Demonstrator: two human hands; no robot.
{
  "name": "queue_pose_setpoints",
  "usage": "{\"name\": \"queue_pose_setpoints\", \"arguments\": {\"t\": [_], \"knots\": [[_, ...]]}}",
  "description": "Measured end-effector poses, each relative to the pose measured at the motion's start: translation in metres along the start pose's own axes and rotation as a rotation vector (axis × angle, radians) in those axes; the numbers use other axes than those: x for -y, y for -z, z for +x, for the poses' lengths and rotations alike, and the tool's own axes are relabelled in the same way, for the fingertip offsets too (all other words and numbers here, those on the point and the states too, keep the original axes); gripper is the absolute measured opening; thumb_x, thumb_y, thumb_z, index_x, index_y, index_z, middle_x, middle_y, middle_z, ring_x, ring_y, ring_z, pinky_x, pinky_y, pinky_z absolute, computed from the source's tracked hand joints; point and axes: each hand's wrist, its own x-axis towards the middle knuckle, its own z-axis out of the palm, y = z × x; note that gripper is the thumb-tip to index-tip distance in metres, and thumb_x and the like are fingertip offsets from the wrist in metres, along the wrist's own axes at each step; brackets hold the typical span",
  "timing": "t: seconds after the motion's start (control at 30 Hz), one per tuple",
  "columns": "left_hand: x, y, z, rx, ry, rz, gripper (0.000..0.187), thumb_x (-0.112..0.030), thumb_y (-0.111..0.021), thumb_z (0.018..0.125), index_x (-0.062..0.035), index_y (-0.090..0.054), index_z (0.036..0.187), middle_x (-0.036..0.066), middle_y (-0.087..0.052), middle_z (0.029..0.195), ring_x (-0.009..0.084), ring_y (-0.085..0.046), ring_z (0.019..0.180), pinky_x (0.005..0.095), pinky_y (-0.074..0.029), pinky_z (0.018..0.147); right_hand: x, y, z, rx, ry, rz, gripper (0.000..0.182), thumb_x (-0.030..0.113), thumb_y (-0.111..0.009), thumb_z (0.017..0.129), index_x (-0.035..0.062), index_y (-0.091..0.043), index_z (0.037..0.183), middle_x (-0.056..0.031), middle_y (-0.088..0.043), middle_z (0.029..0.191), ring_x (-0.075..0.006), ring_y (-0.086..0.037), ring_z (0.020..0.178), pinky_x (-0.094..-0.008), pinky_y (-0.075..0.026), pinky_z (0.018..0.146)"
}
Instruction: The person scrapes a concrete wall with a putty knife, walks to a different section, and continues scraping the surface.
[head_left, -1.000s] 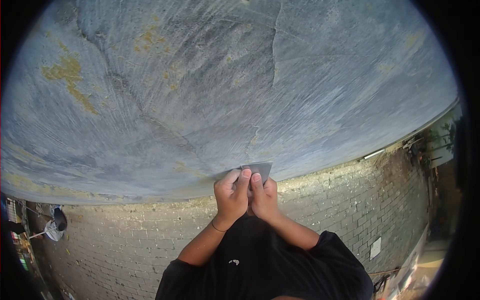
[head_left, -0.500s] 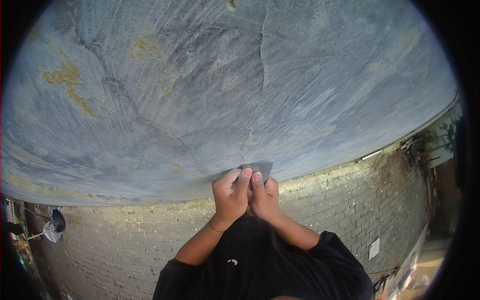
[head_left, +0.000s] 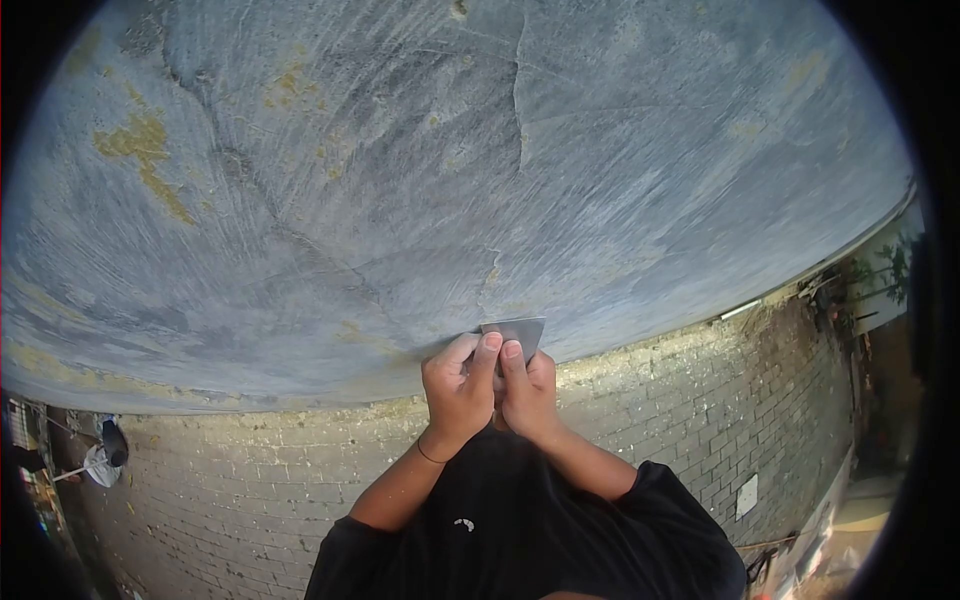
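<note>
Both hands grip one metal scraper (head_left: 521, 331) whose flat, wide blade meets the lower part of a blue-grey wall (head_left: 400, 220). My left hand (head_left: 460, 390) is closed on it from the left, thumb along the blade. From the right, my right hand (head_left: 530, 395) closes on the same tool, its thumb beside the other. The scraper's handle is hidden by the fingers. Just above the blade, a thin crack (head_left: 492, 265) runs up the wall. Yellowish patches (head_left: 145, 155) and scrape marks show across the surface.
Brick paving (head_left: 260, 470) strewn with pale flakes runs along the foot of the wall. A whitish bag-like item (head_left: 102, 465) lies at the far left. On the paving at right is a white flat piece (head_left: 747, 497). Plants (head_left: 893, 270) stand at the far right.
The hands and scraper have shifted very slightly up and left in view, still against the wall. The wall's marks have moved a little as the view turned.
</note>
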Motion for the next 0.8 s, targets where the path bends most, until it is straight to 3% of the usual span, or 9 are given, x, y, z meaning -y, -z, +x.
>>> {"name": "queue_pose_setpoints", "arguments": {"t": [0.6, 0.7, 0.8], "knots": [[0.006, -0.005, -0.002, -0.057, -0.075, 0.012, 0.023, -0.017, -0.06, 0.09, 0.0012, -0.062, 0.077, 0.004, -0.056, 0.057, 0.0058, -0.048, 0.052, 0.0244, -0.039, 0.048, 0.004, 0.002, 0.002, -0.005, -0.043, -0.055, 0.037, 0.036, -0.044, 0.098, 0.0071, -0.046, 0.076, 0.0051, -0.041, 0.055, -0.0024, -0.033, 0.043, -0.0211, -0.026, 0.037], [-0.001, -0.005, -0.003, -0.035, 0.012, -0.028, 0.023, -0.017, -0.06, 0.09, 0.001, -0.062, 0.076, 0.004, -0.055, 0.056, 0.0056, -0.047, 0.052, 0.0246, -0.038, 0.048, 0.004, 0.005, 0.0, 0.03, -0.071, -0.048, 0.037, 0.036, -0.044, 0.098, 0.0069, -0.046, 0.076, 0.0049, -0.041, 0.056, -0.0027, -0.034, 0.043, -0.0214, -0.026, 0.037], [0.005, -0.006, -0.002, -0.038, -0.057, 0.031, 0.023, -0.017, -0.06, 0.091, 0.0018, -0.062, 0.076, 0.004, -0.055, 0.055, 0.0049, -0.046, 0.051, 0.0247, -0.038, 0.047, 0.002, 0.005, 0.004, 0.013, -0.027, -0.018, 0.037, 0.036, -0.044, 0.098, 0.007, -0.046, 0.075, 0.0049, -0.04, 0.056, -0.0028, -0.034, 0.044, -0.0215, -0.025, 0.037]]}}
